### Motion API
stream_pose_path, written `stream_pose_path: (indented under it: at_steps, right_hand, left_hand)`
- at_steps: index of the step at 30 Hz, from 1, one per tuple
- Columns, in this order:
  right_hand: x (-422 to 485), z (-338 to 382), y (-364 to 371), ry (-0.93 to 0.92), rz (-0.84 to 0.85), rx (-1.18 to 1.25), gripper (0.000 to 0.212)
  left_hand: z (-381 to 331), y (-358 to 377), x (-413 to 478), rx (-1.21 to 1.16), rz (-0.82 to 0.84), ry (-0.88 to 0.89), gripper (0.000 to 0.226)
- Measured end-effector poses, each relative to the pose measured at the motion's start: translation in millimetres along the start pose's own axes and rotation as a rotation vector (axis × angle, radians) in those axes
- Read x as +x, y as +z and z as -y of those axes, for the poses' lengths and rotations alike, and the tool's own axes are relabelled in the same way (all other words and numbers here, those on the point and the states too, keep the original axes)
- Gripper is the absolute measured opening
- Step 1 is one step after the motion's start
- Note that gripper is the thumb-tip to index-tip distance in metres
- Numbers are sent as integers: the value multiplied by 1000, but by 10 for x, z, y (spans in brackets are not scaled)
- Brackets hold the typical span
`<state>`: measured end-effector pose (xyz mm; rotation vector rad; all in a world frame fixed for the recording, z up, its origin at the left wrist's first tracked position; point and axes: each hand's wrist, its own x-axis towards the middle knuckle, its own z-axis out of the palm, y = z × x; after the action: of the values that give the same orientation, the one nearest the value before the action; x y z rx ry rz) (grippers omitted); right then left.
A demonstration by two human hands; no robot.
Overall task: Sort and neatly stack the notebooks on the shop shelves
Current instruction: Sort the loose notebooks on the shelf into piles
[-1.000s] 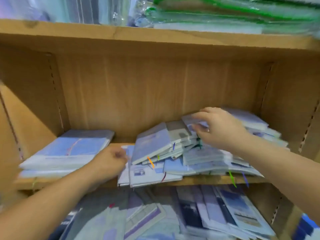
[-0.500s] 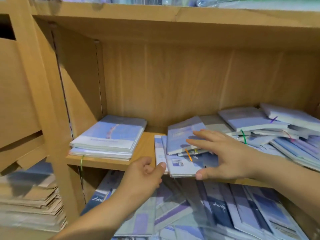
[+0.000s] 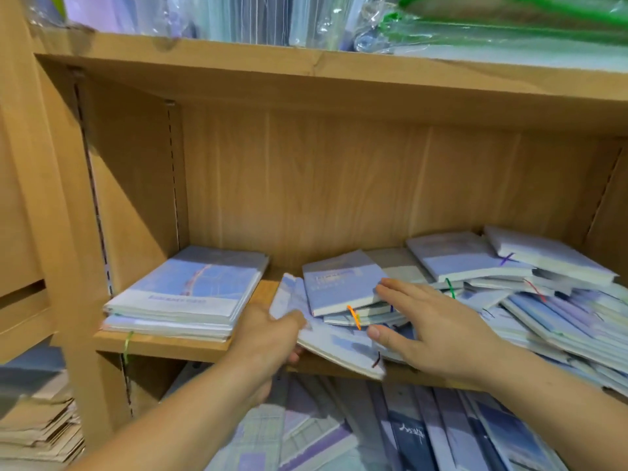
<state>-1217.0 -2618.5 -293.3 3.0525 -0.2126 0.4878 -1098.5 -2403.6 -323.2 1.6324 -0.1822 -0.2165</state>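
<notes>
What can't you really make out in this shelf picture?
Head view only:
- Lettering on the neat stack: too small and blurred.
- Messy pile: cut off by the right edge.
- Fingers of the left hand: mostly hidden under the notebook it grips.
- Part of that pile: covered by the right hand.
</notes>
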Motion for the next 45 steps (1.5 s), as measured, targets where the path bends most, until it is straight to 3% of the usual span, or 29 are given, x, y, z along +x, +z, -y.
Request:
stream_pose_path:
  at_steps: [3, 6, 10, 14, 16, 20, 22, 23, 25, 27, 29, 31, 33, 35, 37, 40, 45]
  right_hand:
    - [100, 61, 42, 34, 11, -55, 94]
    - [203, 199, 71, 86, 52, -106, 93]
    - [352, 416, 25, 103, 108, 29, 51]
    - [333, 485, -255, 176, -134, 634, 41]
    - [238, 467, -459, 217, -121, 835, 31]
    - [-15, 173, -698, 200, -192, 760, 36]
    - [-178, -17, -687, 238, -208, 669, 29]
    - [-270, -108, -650, 247, -206, 603, 26]
    - [-447, -268, -566, 213, -213, 408, 26]
    - [-598, -377, -512, 137, -184, 213, 30]
    - [-715, -489, -485, 118, -121, 85, 37]
    - [-828, -604, -454, 149, -71, 44, 44]
    - [-923, -689, -415, 139, -53, 46, 48]
    - [-982, -748, -363, 110, -79, 29, 47]
    - [-1001, -786, -302, 82, -143, -34, 44]
    - [-1050, -827, -239, 96, -152, -84, 53]
    - [-1118, -929, -192, 90, -134, 17, 68]
  left_hand:
    - [-261, -385, 29, 104, -164, 153, 18]
    - [-465, -686, -97, 152, -200, 325, 12]
    - [-607, -898, -275, 78, -253, 460, 12]
    - [-691, -829, -347, -189, -93, 414, 14]
    - [-709, -647, -369, -327, -22, 349, 17]
    - [-679, -116, -252, -432, 68, 239, 18]
    - [-639, 117, -130, -425, 51, 216, 18]
    - [-585, 203, -41, -337, 19, 243, 20]
    - [-434, 273, 130, 104, -18, 336, 27]
    - [-249, 264, 249, 570, 67, 337, 37]
    - [-133, 235, 305, 807, 131, 364, 44]
    - [-97, 237, 283, 894, 119, 515, 35]
    - [-105, 316, 156, 890, 67, 789, 21]
    - [-154, 459, -50, 835, 180, 1000, 34]
    - [-158, 672, -220, 1017, 377, 1054, 46]
    - [-29, 982, -311, 1452, 361, 1091, 46]
    - [43, 1030, -257, 1383, 290, 1100, 31]
